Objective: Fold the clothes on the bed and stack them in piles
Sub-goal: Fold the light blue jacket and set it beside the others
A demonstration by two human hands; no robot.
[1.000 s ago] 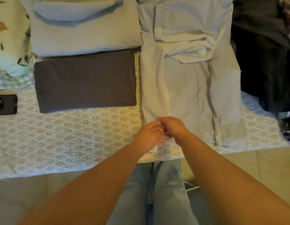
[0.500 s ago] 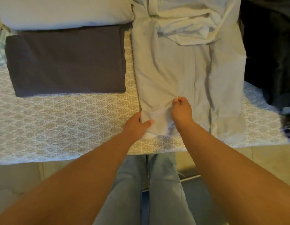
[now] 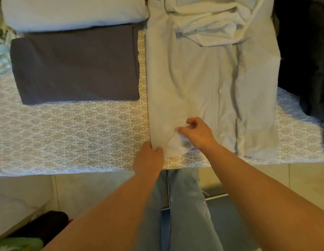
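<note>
Left hand point(image 3: 148, 158) is pinching the near-left hem corner of the pale garment point(image 3: 193, 84), thumb on top of the cloth, fingers tucked round the edge. Right hand point(image 3: 196, 134) sits just beside it, further along the hem, fingers curled and nipping a bunched bit of fabric, though exactly how much cloth is inside that pinch is hard to make out, since the folds there are blurred. So both hands have hold of the same hem, close together, both forearms reaching forward from the bed's near edge.

The garment lies lengthways on the patterned bedspread point(image 3: 76, 127), its far end rumpled in a heap, and a long strip along its right side looks already folded inward. To my eye this is mid-fold: the sides are being narrowed before the length is doubled up. The next move calls for spreading the two grips apart along the hem so the cloth comes up taut, then carrying it away towards the rumpled end. That heap wants flattening first, or the fold will sit lumpy.

To the left, well apart from the hands, a dark grey folded piece point(image 3: 76, 64) lies flat, touching a pale folded piece point(image 3: 72, 13) beyond it. A dark pile of clothes point(image 3: 306, 51) waits at right.
</note>
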